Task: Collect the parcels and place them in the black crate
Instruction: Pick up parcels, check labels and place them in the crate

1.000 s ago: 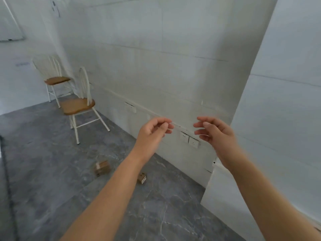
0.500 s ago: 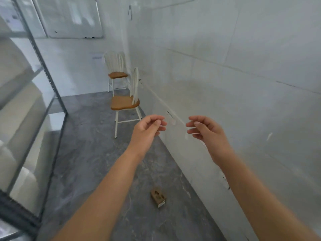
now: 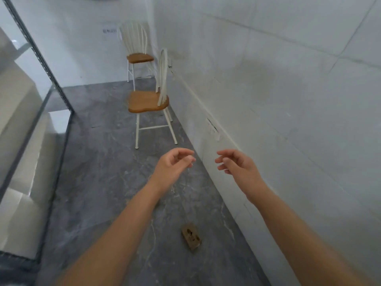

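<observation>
A small brown cardboard parcel (image 3: 191, 238) lies on the grey marble floor near the white wall, below and between my forearms. My left hand (image 3: 173, 168) is held out in the air above the floor with loosely curled fingers and holds nothing. My right hand (image 3: 237, 168) hovers beside it, fingers relaxed and empty. Both hands are well above the parcel. No black crate is in view.
A white chair with a wooden seat (image 3: 147, 101) stands by the wall ahead, a second chair (image 3: 139, 57) behind it. A metal shelving rack (image 3: 39, 58) with white boxes (image 3: 18, 124) lines the left side. The white wall (image 3: 288, 100) runs along the right.
The view has swung left along the wall: the rack came into sight, the chairs moved toward the centre, and only one parcel remains in view. Both hands stayed raised and empty.
</observation>
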A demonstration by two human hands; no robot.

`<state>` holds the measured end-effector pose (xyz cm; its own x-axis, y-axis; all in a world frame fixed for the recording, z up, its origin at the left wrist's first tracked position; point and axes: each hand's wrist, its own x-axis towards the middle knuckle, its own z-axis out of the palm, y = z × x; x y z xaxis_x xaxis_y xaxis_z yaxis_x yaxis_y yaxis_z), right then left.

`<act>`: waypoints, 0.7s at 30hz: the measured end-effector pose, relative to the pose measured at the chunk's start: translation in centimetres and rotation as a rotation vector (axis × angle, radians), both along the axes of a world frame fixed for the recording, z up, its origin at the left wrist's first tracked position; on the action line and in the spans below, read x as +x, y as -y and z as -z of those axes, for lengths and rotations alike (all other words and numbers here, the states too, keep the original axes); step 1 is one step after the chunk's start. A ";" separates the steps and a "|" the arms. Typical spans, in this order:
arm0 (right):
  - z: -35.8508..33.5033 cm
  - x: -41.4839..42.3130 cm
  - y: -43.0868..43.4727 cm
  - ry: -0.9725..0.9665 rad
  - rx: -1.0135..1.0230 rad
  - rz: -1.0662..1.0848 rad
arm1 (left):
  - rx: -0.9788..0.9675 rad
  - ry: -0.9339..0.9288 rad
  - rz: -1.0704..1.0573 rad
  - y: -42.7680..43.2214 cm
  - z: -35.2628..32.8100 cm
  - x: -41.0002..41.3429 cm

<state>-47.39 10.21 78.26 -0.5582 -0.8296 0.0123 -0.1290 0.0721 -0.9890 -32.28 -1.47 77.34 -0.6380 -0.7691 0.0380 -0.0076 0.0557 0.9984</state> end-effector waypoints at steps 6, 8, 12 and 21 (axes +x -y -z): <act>10.6 -4.6 6.9 0.043 0.129 -0.060 | 0.264 0.161 -0.132 5.9 11.2 -4.3; 15.7 -5.9 8.6 0.058 0.173 -0.048 | 0.360 0.231 -0.214 7.2 16.3 -5.3; 28.3 -7.7 11.0 0.089 0.248 -0.030 | 0.360 0.351 -0.243 8.7 28.9 -6.6; 60.8 -10.0 14.3 0.025 0.393 -0.093 | 0.497 0.642 -0.209 9.5 60.6 -10.1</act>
<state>-57.37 -4.12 17.42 -0.4766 -0.8154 -0.3286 -0.1294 0.4348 -0.8912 -42.38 -10.94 16.70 -0.2628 -0.7049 -0.6588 -0.5443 -0.4554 0.7045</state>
